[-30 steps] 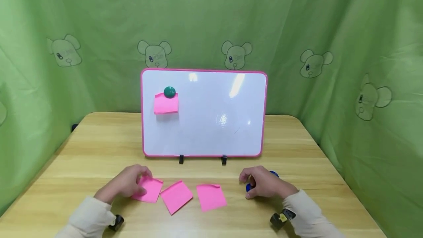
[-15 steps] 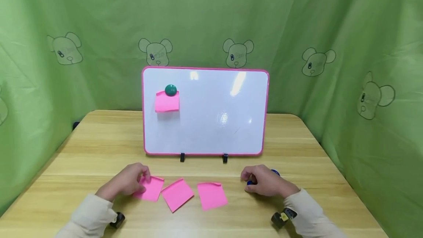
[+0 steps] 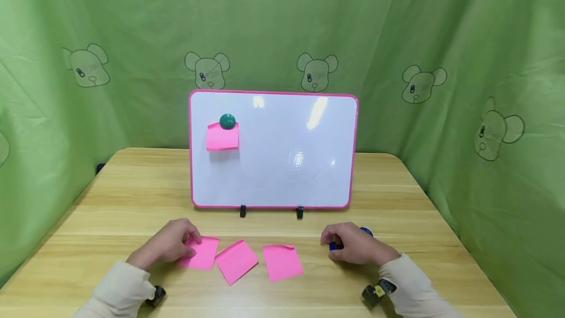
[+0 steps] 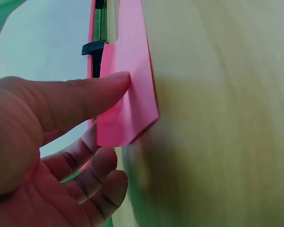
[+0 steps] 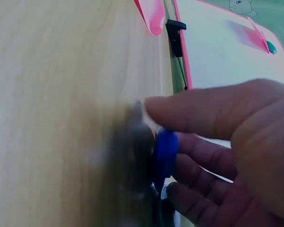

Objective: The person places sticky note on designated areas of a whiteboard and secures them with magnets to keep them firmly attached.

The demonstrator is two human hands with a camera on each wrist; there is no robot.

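Note:
In the head view, my left hand (image 3: 169, 243) is at the left edge of the leftmost pink sticky note (image 3: 206, 254). The left wrist view shows its thumb on the face of that sticky note (image 4: 132, 94), with the index finger behind it; the other fingers are loosely bent. On the right, my right hand (image 3: 355, 243) has thumb and fingers around a round blue magnet (image 3: 334, 246). This blue magnet (image 5: 165, 153) sits just below the thumb tip in the right wrist view. A second blue magnet (image 3: 366, 231) shows partly behind the right hand.
Two more pink notes, a tilted one (image 3: 237, 261) and a straighter one (image 3: 283, 262), lie between the hands. Behind them a pink-framed whiteboard (image 3: 273, 171) stands on black feet (image 3: 300, 212). A green magnet (image 3: 227, 121) holds a pink note (image 3: 222, 139) on its upper left.
My right thumb has moved up closer to the index finger around the blue magnet. The leftmost note has turned slightly under my left hand. The head view has shifted a little.

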